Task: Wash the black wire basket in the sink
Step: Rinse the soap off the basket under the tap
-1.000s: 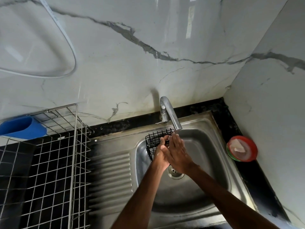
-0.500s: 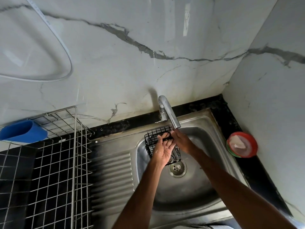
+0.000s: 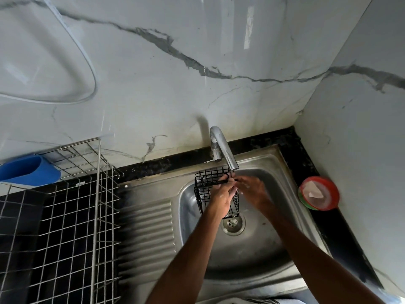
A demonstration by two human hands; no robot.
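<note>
The black wire basket [image 3: 205, 186] stands in the steel sink [image 3: 258, 255] at its back left, right under the chrome tap [image 3: 221, 148]. My left hand [image 3: 221, 199] holds the basket from the front, fingers curled over its top rim. My right hand [image 3: 252, 189] reaches in from the right and its fingertips meet the basket's top right corner below the tap's spout. Much of the basket's right side is hidden behind my hands. Whether water runs from the tap is not clear.
The sink drain [image 3: 232, 223] lies just in front of the basket. A ribbed draining board [image 3: 146, 233] and a tall metal wire rack [image 3: 72, 216] with a blue cup [image 3: 28, 171] stand to the left. A red soap dish [image 3: 317, 193] sits on the black counter at the right wall.
My right hand has moved off the front of the basket to its top right corner. The left hand stays on the basket, whose lower end near the drain now shows.
</note>
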